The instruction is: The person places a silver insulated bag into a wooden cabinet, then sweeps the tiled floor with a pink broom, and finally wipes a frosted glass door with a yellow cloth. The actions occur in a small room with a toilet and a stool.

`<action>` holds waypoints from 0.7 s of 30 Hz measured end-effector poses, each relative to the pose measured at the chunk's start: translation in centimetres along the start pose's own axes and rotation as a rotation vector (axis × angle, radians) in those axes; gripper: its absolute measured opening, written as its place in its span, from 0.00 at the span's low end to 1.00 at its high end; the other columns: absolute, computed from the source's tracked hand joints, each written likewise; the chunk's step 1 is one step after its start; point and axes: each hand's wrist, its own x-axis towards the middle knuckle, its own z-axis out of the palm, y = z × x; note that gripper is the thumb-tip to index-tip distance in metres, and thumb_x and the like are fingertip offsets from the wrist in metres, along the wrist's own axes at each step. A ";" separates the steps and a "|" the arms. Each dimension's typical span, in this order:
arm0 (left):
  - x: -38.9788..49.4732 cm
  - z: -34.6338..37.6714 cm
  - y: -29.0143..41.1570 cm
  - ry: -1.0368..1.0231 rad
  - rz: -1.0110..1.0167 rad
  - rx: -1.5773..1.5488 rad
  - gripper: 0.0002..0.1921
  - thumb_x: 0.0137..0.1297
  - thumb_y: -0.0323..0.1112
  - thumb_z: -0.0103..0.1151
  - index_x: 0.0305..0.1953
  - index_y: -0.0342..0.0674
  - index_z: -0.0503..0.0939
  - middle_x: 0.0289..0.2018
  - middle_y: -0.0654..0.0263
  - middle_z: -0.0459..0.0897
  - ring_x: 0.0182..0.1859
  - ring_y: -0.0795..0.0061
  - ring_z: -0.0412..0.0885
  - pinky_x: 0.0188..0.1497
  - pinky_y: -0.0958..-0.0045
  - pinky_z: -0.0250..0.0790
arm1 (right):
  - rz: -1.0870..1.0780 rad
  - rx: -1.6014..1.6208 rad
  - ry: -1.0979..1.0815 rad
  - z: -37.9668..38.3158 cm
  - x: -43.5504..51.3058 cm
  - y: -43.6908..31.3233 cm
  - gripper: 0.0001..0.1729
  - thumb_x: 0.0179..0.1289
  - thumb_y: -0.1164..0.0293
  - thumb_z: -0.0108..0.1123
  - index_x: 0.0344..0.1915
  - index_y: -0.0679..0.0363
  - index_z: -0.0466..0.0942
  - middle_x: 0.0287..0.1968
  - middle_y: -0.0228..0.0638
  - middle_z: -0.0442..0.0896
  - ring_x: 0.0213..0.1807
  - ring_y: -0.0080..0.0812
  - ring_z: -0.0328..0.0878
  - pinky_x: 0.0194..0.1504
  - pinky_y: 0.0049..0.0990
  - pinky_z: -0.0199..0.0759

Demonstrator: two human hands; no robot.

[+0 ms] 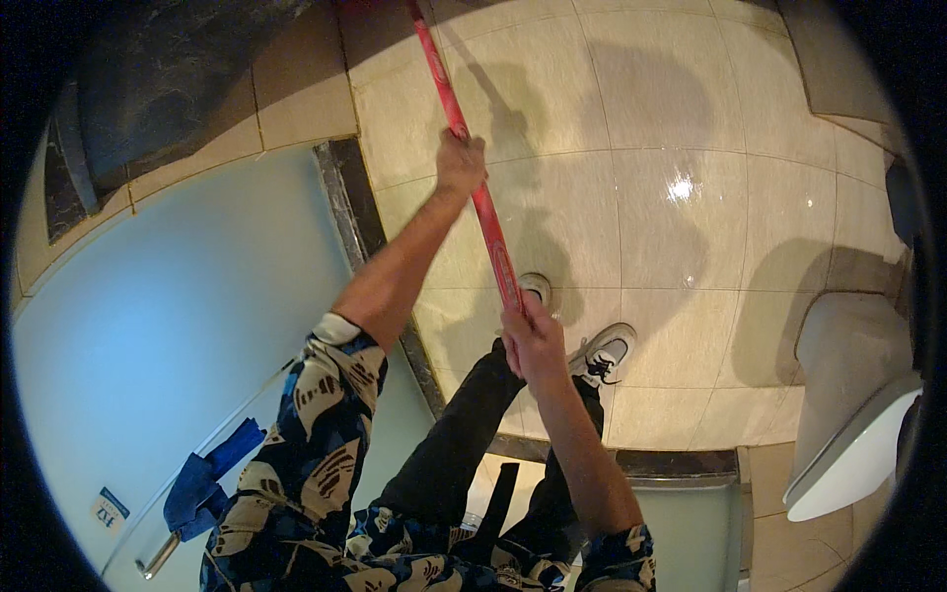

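A long red pole runs slantwise over the tiled floor, away from my body. My left hand is wrapped around its middle stretch. Lower down, my right hand grips the near end, just above my shoes. The far end of the pole passes into shadow at the top of the view, so what it carries cannot be made out.
To the left is a frosted glass panel; a blue cloth hangs over its metal handle. Dark stone strips edge the beige tile floor. A white toilet stands at the right.
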 end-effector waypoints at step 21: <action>-13.3 2.9 8.4 -0.318 -0.104 -0.385 0.20 0.56 0.29 0.48 0.50 0.36 0.61 0.18 0.70 0.67 0.14 0.83 0.65 0.14 0.79 0.60 | -0.070 -0.001 0.208 -1.7 -9.9 3.6 0.24 0.59 0.73 0.46 0.57 0.61 0.59 0.17 0.22 0.64 0.14 0.12 0.58 0.15 0.12 0.53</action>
